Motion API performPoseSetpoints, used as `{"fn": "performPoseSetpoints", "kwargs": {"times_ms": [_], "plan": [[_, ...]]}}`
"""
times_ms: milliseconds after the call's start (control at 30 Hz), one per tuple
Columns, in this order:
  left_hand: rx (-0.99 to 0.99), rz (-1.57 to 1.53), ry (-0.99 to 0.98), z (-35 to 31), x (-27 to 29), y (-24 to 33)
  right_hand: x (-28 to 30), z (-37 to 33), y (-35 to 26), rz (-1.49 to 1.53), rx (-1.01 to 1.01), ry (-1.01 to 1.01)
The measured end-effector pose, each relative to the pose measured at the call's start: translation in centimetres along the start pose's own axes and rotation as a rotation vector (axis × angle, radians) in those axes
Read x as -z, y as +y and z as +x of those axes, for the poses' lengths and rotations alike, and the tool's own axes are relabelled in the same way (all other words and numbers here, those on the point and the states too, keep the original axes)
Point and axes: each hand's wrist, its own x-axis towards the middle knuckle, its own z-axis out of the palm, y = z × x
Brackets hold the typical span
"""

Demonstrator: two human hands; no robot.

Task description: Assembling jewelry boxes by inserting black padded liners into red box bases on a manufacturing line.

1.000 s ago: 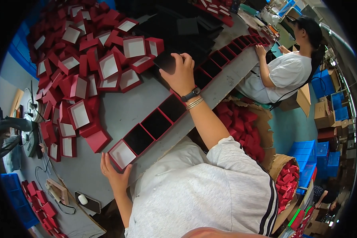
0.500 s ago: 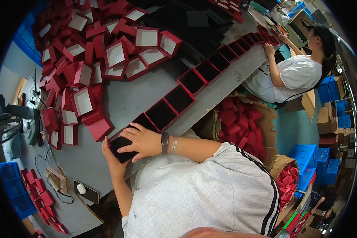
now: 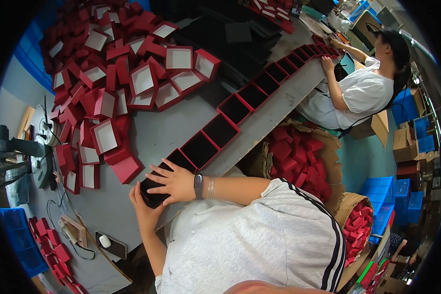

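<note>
A red box with a black lining (image 3: 153, 197) lies at the near end of a row, by the table's front edge, mostly covered by my hands. My left hand (image 3: 146, 211) grips its left side, with the fingers along the outer edge. Spread fingers of my right hand (image 3: 179, 183) lie over the top of this box and the one beside it, pressing on the black lining. From there, black-lined red boxes (image 3: 199, 150) run edge to edge toward the far right. A dark band sits on my right wrist.
A heap of red boxes with white insides (image 3: 143, 80) covers the table's left and back. Black sheets (image 3: 220, 44) lie behind the row. A co-worker (image 3: 370, 83) sits at its far end. Cartons of red pieces (image 3: 299, 159) stand right of me. A phone (image 3: 113, 245) lies lower left.
Both hands stay at the same end box, slightly shifted in view. My right fingers are more spread and lie flatter over the lining. The row looks unchanged.
</note>
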Motion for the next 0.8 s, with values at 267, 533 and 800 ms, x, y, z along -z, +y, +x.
{"fn": "performPoseSetpoints", "kwargs": {"times_ms": [267, 533, 800], "plan": [[-0.033, 0.01, 0.035, -0.1, -0.6, -0.5, -0.6, 0.9, -0.9, -0.047, -0.053, -0.067], [-0.095, 0.058, 0.08, -0.1, -1.1, -1.4, 1.7, -0.4, -2.5, -0.134, -0.031, 0.013], [-0.119, 0.059, 0.083, -0.1, -0.8, -1.3, 1.9, -3.8, -2.6, -0.104, 0.043, 0.056]]}}
